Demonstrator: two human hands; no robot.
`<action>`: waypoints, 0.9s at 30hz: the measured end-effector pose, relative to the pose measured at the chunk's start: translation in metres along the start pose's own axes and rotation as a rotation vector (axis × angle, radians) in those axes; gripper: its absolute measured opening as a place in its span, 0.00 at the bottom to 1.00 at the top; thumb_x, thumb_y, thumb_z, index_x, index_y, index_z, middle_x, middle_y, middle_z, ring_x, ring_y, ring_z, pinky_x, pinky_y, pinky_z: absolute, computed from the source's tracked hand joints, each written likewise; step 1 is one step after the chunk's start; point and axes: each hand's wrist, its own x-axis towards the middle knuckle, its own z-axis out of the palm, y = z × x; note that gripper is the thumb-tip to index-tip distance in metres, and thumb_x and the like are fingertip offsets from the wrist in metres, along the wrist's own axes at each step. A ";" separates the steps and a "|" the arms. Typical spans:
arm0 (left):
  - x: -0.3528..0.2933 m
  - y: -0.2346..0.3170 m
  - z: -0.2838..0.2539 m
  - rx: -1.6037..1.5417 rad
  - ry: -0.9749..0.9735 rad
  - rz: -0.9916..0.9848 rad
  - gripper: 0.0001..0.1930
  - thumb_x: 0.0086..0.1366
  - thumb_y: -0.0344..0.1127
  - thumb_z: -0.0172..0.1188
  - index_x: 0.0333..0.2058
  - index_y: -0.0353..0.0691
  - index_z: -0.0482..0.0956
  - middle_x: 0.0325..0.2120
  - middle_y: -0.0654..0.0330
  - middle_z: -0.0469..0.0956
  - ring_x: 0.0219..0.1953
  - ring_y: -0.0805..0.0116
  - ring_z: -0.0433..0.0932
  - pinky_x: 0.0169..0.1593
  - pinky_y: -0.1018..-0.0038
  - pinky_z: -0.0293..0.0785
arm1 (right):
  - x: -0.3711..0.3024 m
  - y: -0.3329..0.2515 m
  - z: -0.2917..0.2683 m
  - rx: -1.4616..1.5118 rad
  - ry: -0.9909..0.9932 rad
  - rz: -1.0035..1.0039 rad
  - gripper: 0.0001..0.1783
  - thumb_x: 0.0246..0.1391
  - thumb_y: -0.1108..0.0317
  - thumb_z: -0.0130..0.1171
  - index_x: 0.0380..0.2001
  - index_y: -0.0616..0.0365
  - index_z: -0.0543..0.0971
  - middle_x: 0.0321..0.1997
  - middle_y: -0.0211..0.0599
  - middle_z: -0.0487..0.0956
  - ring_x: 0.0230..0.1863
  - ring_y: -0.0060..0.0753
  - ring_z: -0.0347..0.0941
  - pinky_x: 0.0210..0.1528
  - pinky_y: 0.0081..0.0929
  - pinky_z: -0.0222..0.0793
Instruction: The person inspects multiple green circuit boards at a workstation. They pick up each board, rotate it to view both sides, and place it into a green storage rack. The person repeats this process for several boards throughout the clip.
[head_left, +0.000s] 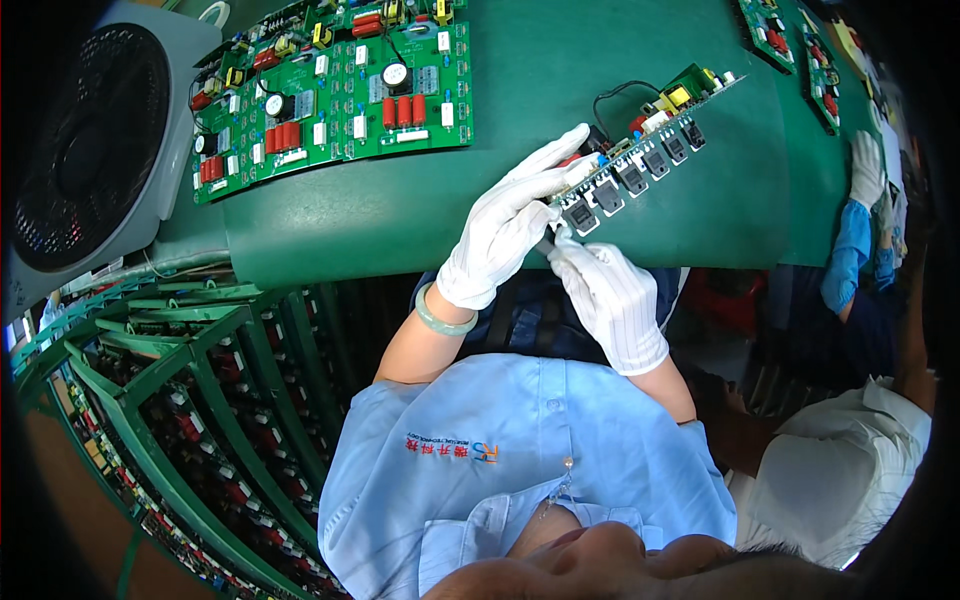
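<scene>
My left hand (500, 228), in a white glove, grips a green circuit board (650, 130) by its near left end. The board is tilted up on edge above the table. A row of black square parts (632, 178) runs along its side facing me, and yellow and red components show on its other face. My right hand (612, 300), gloved in white with thin stripes, is closed just below the board's lower left corner. A small dark piece (545, 243) shows between the two hands; its kind is hidden by the fingers.
Several populated green circuit boards (345, 105) lie at the table's far left. A grey fan (90, 140) stands beside them. A green rack (190, 360) filled with boards is at my left. More boards (768, 38) lie at the far right, near another person's gloved hand (866, 168).
</scene>
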 end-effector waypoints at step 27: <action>-0.004 0.009 0.018 -0.118 0.317 -0.203 0.22 0.62 0.23 0.59 0.55 0.24 0.68 0.57 0.42 0.70 0.58 0.58 0.71 0.62 0.66 0.66 | -0.032 0.019 -0.029 0.314 0.162 0.696 0.17 0.44 0.66 0.75 0.23 0.56 0.72 0.18 0.33 0.77 0.18 0.24 0.73 0.23 0.23 0.69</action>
